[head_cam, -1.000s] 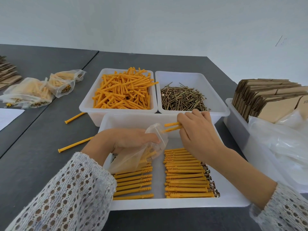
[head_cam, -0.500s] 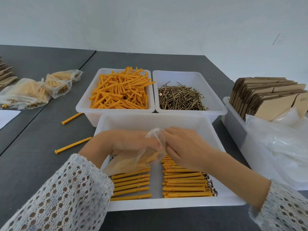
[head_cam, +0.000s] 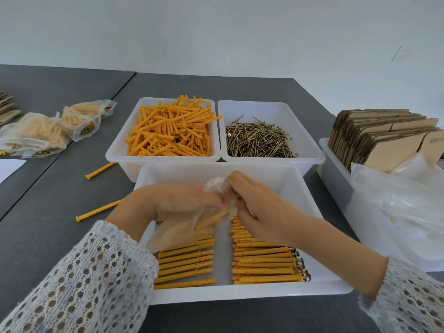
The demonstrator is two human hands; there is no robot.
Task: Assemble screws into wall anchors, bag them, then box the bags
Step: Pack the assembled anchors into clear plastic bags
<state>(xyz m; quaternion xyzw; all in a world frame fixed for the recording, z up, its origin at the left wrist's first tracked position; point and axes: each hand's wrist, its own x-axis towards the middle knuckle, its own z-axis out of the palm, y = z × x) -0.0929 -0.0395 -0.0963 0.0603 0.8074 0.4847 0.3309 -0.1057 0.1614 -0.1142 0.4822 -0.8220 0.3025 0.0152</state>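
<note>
Over the near tray (head_cam: 312, 186), the left hand (head_cam: 182, 200) grips the bag (head_cam: 192, 224) mouth open so the right hand (head_cam: 254, 207), fingers curled, can push anchors (head_cam: 216, 216) inside.

Small dark print on one flattened cardboard box (head_cam: 432, 140) looks too blurred to read.

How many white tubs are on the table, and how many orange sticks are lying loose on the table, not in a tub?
White tubs: 4 — anchors, screws, front tray, cardboard tub
Loose orange sticks on the table: 2
Total: 6
</note>
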